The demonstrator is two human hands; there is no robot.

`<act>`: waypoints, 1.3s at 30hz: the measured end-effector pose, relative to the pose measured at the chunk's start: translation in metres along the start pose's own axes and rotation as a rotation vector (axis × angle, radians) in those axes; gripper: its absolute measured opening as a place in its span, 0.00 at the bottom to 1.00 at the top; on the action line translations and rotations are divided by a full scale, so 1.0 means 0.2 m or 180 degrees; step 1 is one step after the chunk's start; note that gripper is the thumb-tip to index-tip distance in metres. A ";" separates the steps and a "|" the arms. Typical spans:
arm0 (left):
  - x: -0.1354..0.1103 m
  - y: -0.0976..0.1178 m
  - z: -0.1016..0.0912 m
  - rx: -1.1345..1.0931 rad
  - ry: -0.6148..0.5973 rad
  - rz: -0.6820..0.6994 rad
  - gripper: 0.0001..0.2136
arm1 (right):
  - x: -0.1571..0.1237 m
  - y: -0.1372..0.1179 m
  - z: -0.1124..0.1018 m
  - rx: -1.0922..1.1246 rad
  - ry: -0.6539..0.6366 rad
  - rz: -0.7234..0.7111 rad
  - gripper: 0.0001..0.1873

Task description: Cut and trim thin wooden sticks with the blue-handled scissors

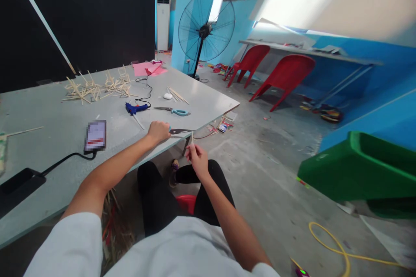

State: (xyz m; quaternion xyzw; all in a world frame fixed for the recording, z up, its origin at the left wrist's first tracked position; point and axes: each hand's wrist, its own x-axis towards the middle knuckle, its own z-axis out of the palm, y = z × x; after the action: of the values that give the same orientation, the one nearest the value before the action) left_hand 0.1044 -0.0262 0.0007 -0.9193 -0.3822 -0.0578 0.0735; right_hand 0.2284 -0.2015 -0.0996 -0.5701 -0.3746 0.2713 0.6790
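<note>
Looking down through the head camera, I see the left hand (159, 131) clenched round the handles of a pair of scissors (180, 131), just off the near edge of the bench (58, 121). The blades lie roughly level and point to the person's right, parted only a little as far as I can tell. The right hand (197, 160) sits lower and nearer the body, above the knees. Its fingers (194, 149) are pinched on the lower end of a thin pale stick (191, 139). That stick stands close to upright, so its long axis runs across the blades rather than along them. Its upper end comes up right at the blade tips; whether steel touches wood I cannot tell at this size. Both hands are closed on what they hold, and the left is the one carrying the tool to the stick. Farther back on the bench lie a blue glue gun (134, 107), a spare teal-handled pair (175, 111) and a heap of sticks (97, 88), all well apart from the hands.
</note>
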 end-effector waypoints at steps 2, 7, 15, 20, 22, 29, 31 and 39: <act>-0.01 0.01 0.00 0.0015 0.0020 0.0049 0.20 | 0.14 -0.10 0.06 0.0177 -0.0157 0.0071 0.27; -0.01 0.01 -0.01 0.0047 -0.0016 0.0161 0.17 | 0.25 -0.09 0.13 0.0439 -0.0233 0.0421 0.31; 0.02 -0.03 -0.03 0.0051 -0.0149 -0.0212 0.16 | -0.20 0.24 -0.02 -0.0028 0.0141 0.0644 0.34; -0.01 0.00 -0.02 0.0043 -0.0064 -0.0098 0.16 | -0.10 0.08 -0.04 -0.0048 0.0073 0.0159 0.28; -0.02 0.01 -0.01 0.0041 -0.0030 0.0027 0.17 | 0.02 -0.03 0.01 0.0112 -0.0103 0.0134 0.27; -0.04 0.05 -0.01 0.0061 0.0006 0.0349 0.14 | 0.09 -0.05 0.08 0.0625 -0.0372 0.0643 0.29; -0.04 0.06 -0.01 0.0024 -0.0005 0.0447 0.14 | 0.02 0.00 0.05 0.0649 -0.0240 0.0624 0.28; -0.03 0.04 -0.02 -0.0012 -0.0059 -0.0040 0.15 | -0.23 0.15 -0.02 0.0029 -0.0085 0.0361 0.29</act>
State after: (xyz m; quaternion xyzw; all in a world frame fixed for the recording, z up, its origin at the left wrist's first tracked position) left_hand 0.1066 -0.0371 0.0032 -0.9176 -0.3885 -0.0505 0.0679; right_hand 0.2072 -0.2343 -0.1375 -0.5836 -0.3495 0.3187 0.6601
